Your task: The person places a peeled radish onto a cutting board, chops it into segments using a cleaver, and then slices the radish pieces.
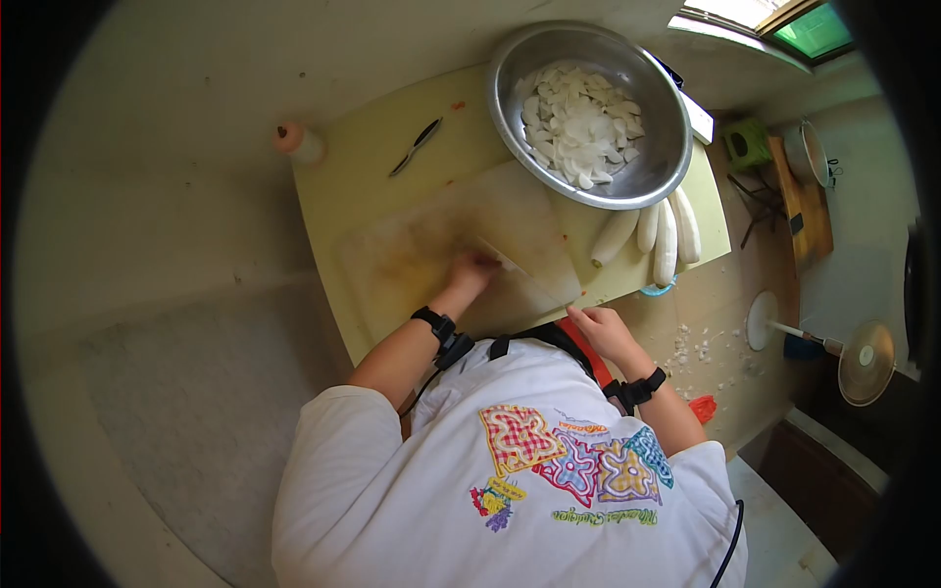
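Hands (pixel 605 333) at diagonal knife (pixel 527 273), tip toward upper left over cutting board (pixel 387 260).

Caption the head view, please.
Left hand over a whitish rectangular board, right hand gripping a knife, near a round silver metal bowl.

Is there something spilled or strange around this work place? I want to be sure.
Yes. Small white scraps lie scattered on the tan floor near the round-headed fan, away from the table. A few tiny orange-red bits also dot the pale yellow-green table.
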`<state>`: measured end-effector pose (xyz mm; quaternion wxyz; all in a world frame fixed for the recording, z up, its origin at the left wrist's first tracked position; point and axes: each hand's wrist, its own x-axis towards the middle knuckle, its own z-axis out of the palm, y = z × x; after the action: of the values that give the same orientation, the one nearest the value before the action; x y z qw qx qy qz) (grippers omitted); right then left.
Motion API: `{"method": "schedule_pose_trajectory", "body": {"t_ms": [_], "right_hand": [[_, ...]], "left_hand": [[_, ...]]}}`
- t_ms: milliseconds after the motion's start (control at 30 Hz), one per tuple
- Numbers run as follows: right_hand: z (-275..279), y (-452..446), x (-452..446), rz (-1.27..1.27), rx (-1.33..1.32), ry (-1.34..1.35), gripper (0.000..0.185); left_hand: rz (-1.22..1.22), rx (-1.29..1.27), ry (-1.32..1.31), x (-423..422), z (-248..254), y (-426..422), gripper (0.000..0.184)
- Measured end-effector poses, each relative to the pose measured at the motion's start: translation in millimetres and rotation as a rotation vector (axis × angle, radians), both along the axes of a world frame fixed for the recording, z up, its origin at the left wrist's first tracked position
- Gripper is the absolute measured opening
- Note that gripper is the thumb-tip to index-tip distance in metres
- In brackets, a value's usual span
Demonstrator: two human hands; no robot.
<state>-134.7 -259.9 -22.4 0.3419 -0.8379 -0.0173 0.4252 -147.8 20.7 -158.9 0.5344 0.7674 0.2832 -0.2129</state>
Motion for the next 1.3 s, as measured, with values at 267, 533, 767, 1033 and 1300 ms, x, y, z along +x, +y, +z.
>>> {"method": "schedule_pose_trajectory", "body": {"t_ms": [267, 533, 767, 1033, 1300], "right_hand": [[-2.9, 5.8, 8.0, -0.014, 0.05, 0.015, 0.058], [-13.2, 2.1, 8.7, -0.036, 0.086, 0.075, 0.052], [-10.5, 6.1, 8.9, -0.03, 0.042, 0.093, 0.062], [-7.6, 9.6, 10.0, -0.048, 0.05, 0.132, 0.063], [-3.8, 13.7, 11.9, 0.012, 0.051, 0.116, 0.06]], "left_hand": [[-0.025, 0.16, -0.14, -5.8, -21.7, -4.6, 0.026], [-0.015, 0.201, -0.129, -5.5, -22.7, -7.8, 0.027], [0.012, 0.18, -0.052, -1.6, -11.3, -10.0, 0.027], [0.005, 0.199, -0.056, -2.2, 0.6, -8.6, 0.029], [0.03, 0.176, -0.1, -4.3, -7.9, -9.1, 0.028]]}}
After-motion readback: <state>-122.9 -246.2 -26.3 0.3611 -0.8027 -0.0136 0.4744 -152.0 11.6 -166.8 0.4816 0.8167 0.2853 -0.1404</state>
